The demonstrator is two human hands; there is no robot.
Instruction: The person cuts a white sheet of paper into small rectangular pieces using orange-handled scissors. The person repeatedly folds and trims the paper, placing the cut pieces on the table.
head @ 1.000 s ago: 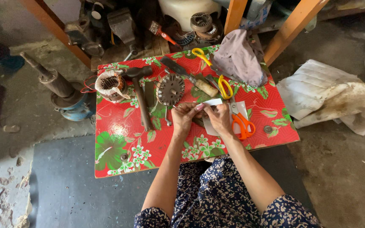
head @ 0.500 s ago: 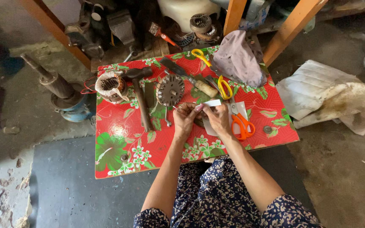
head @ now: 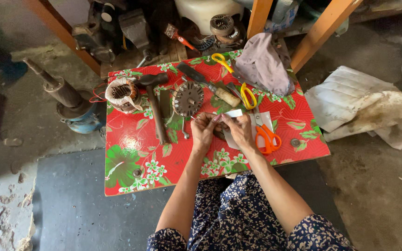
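Both my hands meet over the middle of a low table [head: 131,153] covered in red floral oilcloth. My left hand [head: 204,131] and my right hand [head: 239,130] pinch a small white slip of paper [head: 232,113] between their fingertips. More white paper sheets [head: 262,119] lie under my right hand. Just beyond my left hand lies a round toothed metal rotor core [head: 188,98]. Orange-handled scissors [head: 267,137] rest right of my right hand.
A hammer [head: 153,104], a wound stator coil [head: 121,94], yellow-handled scissors [head: 238,81], a wooden-handled tool [head: 224,95] and a grey cloth [head: 264,67] lie on the table. Motor parts crowd the floor behind; a blue-based shaft [head: 73,104] stands left, crumpled sacking [head: 368,109] right.
My fingers have shifted slightly on the paper slip; the hands stay in the same spot over the table.
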